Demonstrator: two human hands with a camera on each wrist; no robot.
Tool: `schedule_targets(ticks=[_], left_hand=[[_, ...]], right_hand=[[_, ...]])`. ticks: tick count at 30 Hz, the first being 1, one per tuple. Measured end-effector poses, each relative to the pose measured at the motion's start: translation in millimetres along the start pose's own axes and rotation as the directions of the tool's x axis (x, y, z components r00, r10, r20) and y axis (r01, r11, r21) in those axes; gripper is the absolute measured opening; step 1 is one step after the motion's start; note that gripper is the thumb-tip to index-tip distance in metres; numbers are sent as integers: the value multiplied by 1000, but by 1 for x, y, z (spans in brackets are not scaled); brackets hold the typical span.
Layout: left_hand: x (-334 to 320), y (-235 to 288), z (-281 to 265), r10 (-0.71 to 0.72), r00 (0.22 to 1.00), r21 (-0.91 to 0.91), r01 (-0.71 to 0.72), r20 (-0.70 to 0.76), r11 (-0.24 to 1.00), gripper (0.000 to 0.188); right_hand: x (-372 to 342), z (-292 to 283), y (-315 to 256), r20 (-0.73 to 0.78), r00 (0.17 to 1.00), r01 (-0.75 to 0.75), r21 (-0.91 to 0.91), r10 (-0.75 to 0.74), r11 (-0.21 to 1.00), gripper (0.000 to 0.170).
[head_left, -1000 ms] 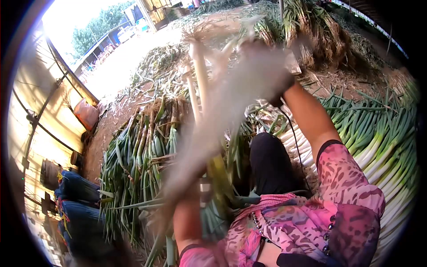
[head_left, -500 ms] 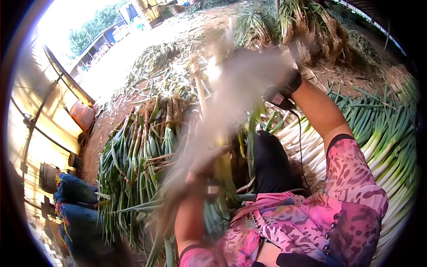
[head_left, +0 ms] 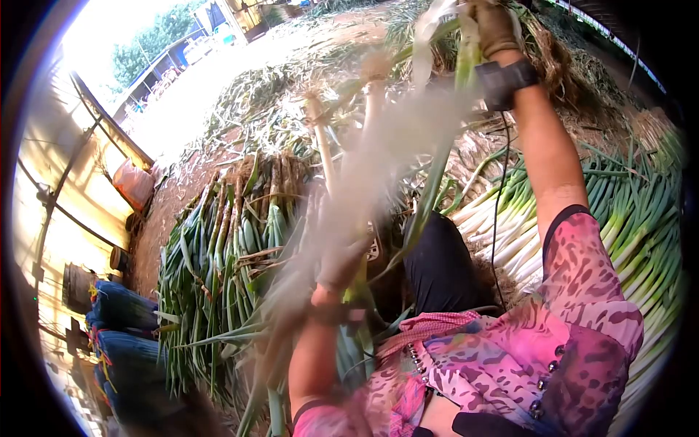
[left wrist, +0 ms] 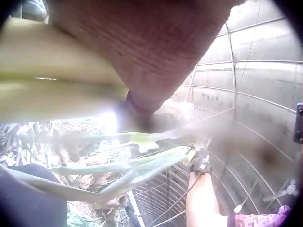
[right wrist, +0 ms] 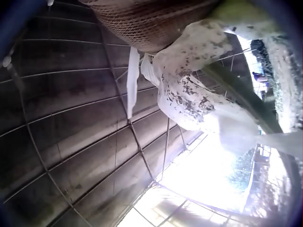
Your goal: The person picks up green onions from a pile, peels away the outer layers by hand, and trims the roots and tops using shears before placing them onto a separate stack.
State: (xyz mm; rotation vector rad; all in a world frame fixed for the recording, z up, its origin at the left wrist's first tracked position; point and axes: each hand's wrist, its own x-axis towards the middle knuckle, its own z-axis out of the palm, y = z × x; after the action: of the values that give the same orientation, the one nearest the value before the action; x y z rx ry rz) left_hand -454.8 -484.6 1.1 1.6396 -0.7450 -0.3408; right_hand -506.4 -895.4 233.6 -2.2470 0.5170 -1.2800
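Observation:
My gloved left hand [head_left: 342, 264] grips thick green onions, whose pale stalks [head_left: 373, 98] point up and away with roots at their tips. In the left wrist view, two pale green onion stalks [left wrist: 52, 94] run beside the glove [left wrist: 151, 52]. My gloved right hand [head_left: 496, 30] is raised far forward and holds stripped outer leaves [head_left: 470, 58]. Thin, whitish skin [right wrist: 187, 101] with dark dirt specks hangs below that glove in the right wrist view, beside a long green leaf [right wrist: 241, 87]. A hazy blur covers part of the held stalks in the head view.
Untrimmed green onions [head_left: 233, 240] lie in a stack at left. White, cleaned onions [head_left: 611, 233] spread along the right. Bundles with roots [head_left: 553, 65] stand behind, and leaf scraps [head_left: 269, 109] litter the ground. Blue bundles [head_left: 131, 364] sit lower left. A cable [head_left: 501, 197] hangs from my right wrist.
My right hand has moved up and to the right, away from the stalks, drawing leaves with it. The left hand stays almost in place, holding the onions.

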Motion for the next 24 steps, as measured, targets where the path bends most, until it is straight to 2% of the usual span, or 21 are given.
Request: schedule_targets(ticks=[1, 3, 4, 6, 7, 8, 9, 10, 11, 12, 13, 15, 16, 17, 18, 19, 20, 21, 22, 23, 24], left_hand=[[0, 3, 0, 24, 999, 4, -24, -30, 1000, 28], [-1, 13, -1, -101, 994, -49, 98, -52, 994, 28], [1, 17, -1, -160, 985, -78, 155, -62, 985, 29], [14, 2, -3, 50, 996, -20, -51, -75, 998, 34], [13, -2, -4, 50, 996, -24, -52, -80, 998, 36], [10, -2, -6, 29, 995, -42, -33, -94, 999, 36], [7, -2, -8, 9, 994, -60, -16, -108, 998, 37], [2, 6, -8, -29, 991, -95, 16, -131, 995, 37], [-2, 11, -9, -67, 986, -129, 47, -153, 990, 37], [0, 1, -11, 1, 985, -55, -10, -173, 998, 36], [6, -16, -13, 72, 979, 20, -69, -188, 997, 36], [9, -19, -10, 107, 969, 59, -96, -224, 994, 37], [10, -20, -9, 124, 963, 79, -108, -241, 991, 37], [6, -5, -4, 84, 964, 55, -72, -252, 996, 38], [5, 6, 2, 47, 964, 30, -40, -262, 999, 39], [5, 9, 6, 29, 960, 56, -14, -279, 998, 41], [6, 9, 10, -3, 955, 121, 41, -295, 992, 41], [6, 7, 13, -36, 949, 188, 99, -314, 977, 41], [5, 4, 16, -71, 941, 256, 162, -331, 953, 42], [6, 1, 19, -72, 937, 274, 172, -341, 946, 41], [8, -3, 20, -1, 945, 301, 106, -328, 948, 40]], right_hand=[[-1, -6, 0, -18, 981, -185, 163, 191, 969, 24], [-18, -4, 6, 24, 949, -310, 239, 314, 920, 30], [-47, 8, 12, 60, 966, -256, 161, 250, 953, 36], [-118, 33, 29, 305, 921, -326, 261, 243, 909, 48], [-149, 50, 114, 500, 852, 0, -293, 153, 956, 43], [-180, 67, 198, 671, 740, 484, -588, 56, 648, 42], [-232, 51, 169, 753, 592, 641, -655, 286, 399, 37], [-282, 46, 215, 755, 447, 651, -642, 480, 405, 31], [-316, 32, 219, 697, 215, 674, -613, 684, 413, 30], [-347, 22, 239, 624, 108, 650, -633, 774, 420, 33], [-384, 21, 310, 648, 126, 635, -635, 751, 441, 41], [-349, 31, 274, 637, 0, 507, -664, 771, 549, 41], [-316, 48, 252, 654, -9, 405, -689, 756, 601, 41], [-279, 65, 223, 681, 17, 284, -705, 732, 649, 41], [-236, 83, 188, 724, 78, 150, -688, 685, 710, 42], [-195, 101, 151, 791, 285, 19, -569, 541, 822, 45], [-154, 113, 107, 798, 519, -65, -321, 306, 945, 49], [-117, 120, 62, 731, 676, -88, -47, 94, 995, 54], [-89, 119, 20, 653, 755, -79, 176, -56, 981, 59], [-70, 117, -15, 592, 786, -38, 335, -179, 942, 65], [-56, 114, -42, 553, 779, 34, 433, -295, 901, 71]])
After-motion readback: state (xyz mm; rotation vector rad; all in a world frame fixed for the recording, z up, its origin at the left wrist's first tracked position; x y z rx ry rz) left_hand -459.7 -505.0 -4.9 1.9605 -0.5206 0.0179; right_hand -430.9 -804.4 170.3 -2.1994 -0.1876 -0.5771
